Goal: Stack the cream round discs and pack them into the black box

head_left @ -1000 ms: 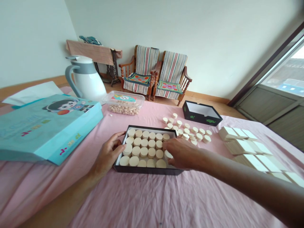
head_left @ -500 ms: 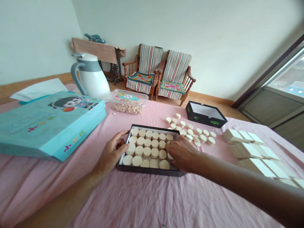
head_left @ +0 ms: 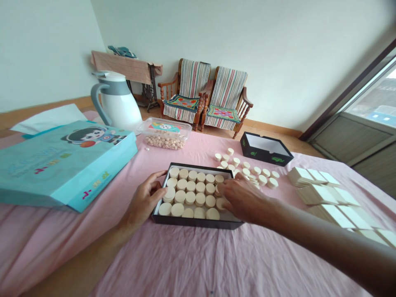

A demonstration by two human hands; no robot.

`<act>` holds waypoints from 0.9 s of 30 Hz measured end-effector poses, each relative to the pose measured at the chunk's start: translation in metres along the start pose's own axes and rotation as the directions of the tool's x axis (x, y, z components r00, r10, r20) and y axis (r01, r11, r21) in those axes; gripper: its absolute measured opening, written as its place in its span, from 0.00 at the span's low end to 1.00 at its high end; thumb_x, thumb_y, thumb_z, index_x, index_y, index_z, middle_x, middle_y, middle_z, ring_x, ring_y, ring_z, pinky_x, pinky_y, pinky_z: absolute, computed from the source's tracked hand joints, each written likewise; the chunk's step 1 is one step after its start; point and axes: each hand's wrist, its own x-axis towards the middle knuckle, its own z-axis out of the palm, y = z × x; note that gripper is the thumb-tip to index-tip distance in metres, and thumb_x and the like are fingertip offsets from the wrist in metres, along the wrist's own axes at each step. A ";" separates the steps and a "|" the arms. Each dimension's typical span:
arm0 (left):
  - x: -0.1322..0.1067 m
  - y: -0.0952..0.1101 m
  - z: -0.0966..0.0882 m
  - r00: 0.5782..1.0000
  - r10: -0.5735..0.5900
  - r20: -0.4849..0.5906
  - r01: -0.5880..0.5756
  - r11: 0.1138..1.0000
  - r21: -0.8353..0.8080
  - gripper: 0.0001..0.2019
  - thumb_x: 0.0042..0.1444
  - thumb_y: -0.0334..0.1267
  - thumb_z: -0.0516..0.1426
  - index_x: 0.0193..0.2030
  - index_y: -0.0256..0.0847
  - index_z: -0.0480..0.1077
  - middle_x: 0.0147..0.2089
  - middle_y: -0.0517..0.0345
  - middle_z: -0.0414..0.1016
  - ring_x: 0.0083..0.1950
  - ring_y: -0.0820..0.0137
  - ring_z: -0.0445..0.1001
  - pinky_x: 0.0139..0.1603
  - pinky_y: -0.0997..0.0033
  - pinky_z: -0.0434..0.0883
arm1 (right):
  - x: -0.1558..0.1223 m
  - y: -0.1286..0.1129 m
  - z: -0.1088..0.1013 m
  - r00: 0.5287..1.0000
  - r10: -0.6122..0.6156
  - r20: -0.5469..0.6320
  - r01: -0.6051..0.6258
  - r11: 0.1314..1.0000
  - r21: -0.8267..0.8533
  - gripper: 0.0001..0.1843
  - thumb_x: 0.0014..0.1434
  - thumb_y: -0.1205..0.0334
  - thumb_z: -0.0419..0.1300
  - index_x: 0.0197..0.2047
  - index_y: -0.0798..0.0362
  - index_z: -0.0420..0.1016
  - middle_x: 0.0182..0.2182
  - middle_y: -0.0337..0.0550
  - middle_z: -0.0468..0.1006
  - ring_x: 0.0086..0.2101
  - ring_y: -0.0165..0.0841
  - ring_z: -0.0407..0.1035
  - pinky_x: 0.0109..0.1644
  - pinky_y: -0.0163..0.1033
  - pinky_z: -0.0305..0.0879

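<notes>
A shallow black box [head_left: 198, 222] with a white inside lies on the pink cloth, holding rows of stacked round wooden discs [head_left: 190, 198]. My left hand [head_left: 147, 198] grips the box's left wall, thumb over the rim and resting by a disc stack, fingers outside. Over the box's right end, my right hand [head_left: 244, 198] is closed, its fingers curled down among the discs. Whatever those fingertips hold is hidden behind the hand. Loose wooden discs [head_left: 262, 180] are scattered just beyond the right hand, some standing in small stacks.
A black lid or second box [head_left: 266, 149] sits behind the loose discs. Stacks of thin wooden squares [head_left: 318, 194] line the right side. At left are a large turquoise box [head_left: 68, 161] and a white jug [head_left: 120, 103]. A clear plastic container [head_left: 167, 136] holds small beige pieces.
My right hand has shifted slightly right within the box, uncovering more of the discs beside its fingers. My left hand keeps its hold. The whole view has shifted slightly.
</notes>
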 end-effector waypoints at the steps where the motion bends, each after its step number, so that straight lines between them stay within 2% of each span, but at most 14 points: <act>1: 0.000 0.000 0.000 1.000 0.002 0.001 -0.002 1.000 -0.001 0.29 0.52 0.44 0.56 0.61 0.37 0.60 0.29 0.61 0.71 0.30 0.67 0.72 0.26 0.74 0.64 | -0.002 0.003 -0.003 1.000 0.003 -0.013 -0.002 1.000 0.011 0.06 0.57 0.67 0.55 0.34 0.57 0.73 0.32 0.49 0.79 0.34 0.37 0.72 0.40 0.41 0.54; 4: 0.000 0.000 0.000 1.000 0.003 -0.001 -0.003 1.000 0.002 0.29 0.52 0.43 0.56 0.61 0.37 0.61 0.28 0.62 0.71 0.29 0.68 0.72 0.26 0.74 0.63 | -0.008 0.008 -0.013 0.999 -0.033 0.019 0.032 0.997 0.073 0.11 0.58 0.71 0.51 0.32 0.55 0.75 0.29 0.45 0.78 0.32 0.35 0.71 0.39 0.40 0.53; 7: 0.000 0.000 0.001 1.000 0.008 -0.001 -0.008 1.000 0.004 0.29 0.51 0.43 0.56 0.61 0.36 0.61 0.27 0.62 0.70 0.28 0.69 0.71 0.25 0.75 0.63 | -0.015 0.007 -0.018 0.980 -0.144 0.137 0.123 0.981 0.151 0.15 0.54 0.75 0.53 0.35 0.50 0.78 0.27 0.41 0.78 0.32 0.35 0.70 0.41 0.40 0.53; 11: 0.001 0.000 0.000 1.000 0.014 0.005 -0.014 1.000 0.005 0.30 0.52 0.43 0.55 0.61 0.37 0.61 0.28 0.62 0.71 0.28 0.69 0.71 0.25 0.75 0.63 | -0.016 -0.002 -0.018 0.924 -0.210 0.320 0.194 0.978 0.081 0.15 0.46 0.79 0.55 0.32 0.55 0.78 0.27 0.45 0.78 0.32 0.36 0.70 0.44 0.41 0.54; 14: 0.000 0.001 0.000 1.000 0.011 -0.002 -0.011 1.000 -0.006 0.29 0.51 0.43 0.56 0.61 0.36 0.61 0.27 0.62 0.71 0.28 0.69 0.70 0.25 0.75 0.63 | -0.012 -0.004 -0.015 0.890 -0.233 0.391 0.227 0.972 0.064 0.12 0.47 0.78 0.54 0.30 0.57 0.77 0.28 0.47 0.78 0.31 0.34 0.69 0.45 0.41 0.55; 17: -0.001 0.001 0.000 1.000 0.004 -0.008 -0.005 1.000 -0.018 0.30 0.51 0.43 0.56 0.61 0.36 0.61 0.27 0.62 0.71 0.28 0.69 0.71 0.25 0.75 0.63 | -0.008 -0.002 -0.012 0.893 -0.241 0.381 0.229 0.970 0.078 0.11 0.49 0.77 0.55 0.30 0.57 0.77 0.29 0.47 0.78 0.32 0.35 0.70 0.46 0.42 0.55; 22: 0.000 -0.001 0.000 1.000 0.011 0.009 -0.011 1.000 -0.006 0.30 0.53 0.44 0.56 0.62 0.37 0.60 0.28 0.61 0.71 0.29 0.68 0.72 0.25 0.75 0.64 | -0.004 0.002 -0.002 0.931 -0.227 0.284 0.210 0.973 0.092 0.10 0.51 0.75 0.55 0.33 0.57 0.77 0.29 0.46 0.79 0.34 0.35 0.71 0.46 0.41 0.55; 27: 0.000 -0.001 0.000 1.000 0.004 -0.004 -0.004 1.000 -0.009 0.30 0.52 0.44 0.56 0.61 0.37 0.60 0.28 0.62 0.70 0.28 0.69 0.71 0.25 0.75 0.63 | -0.009 0.008 -0.004 0.948 -0.238 0.210 0.206 0.965 0.163 0.15 0.53 0.76 0.52 0.36 0.52 0.78 0.28 0.42 0.78 0.35 0.36 0.70 0.45 0.41 0.55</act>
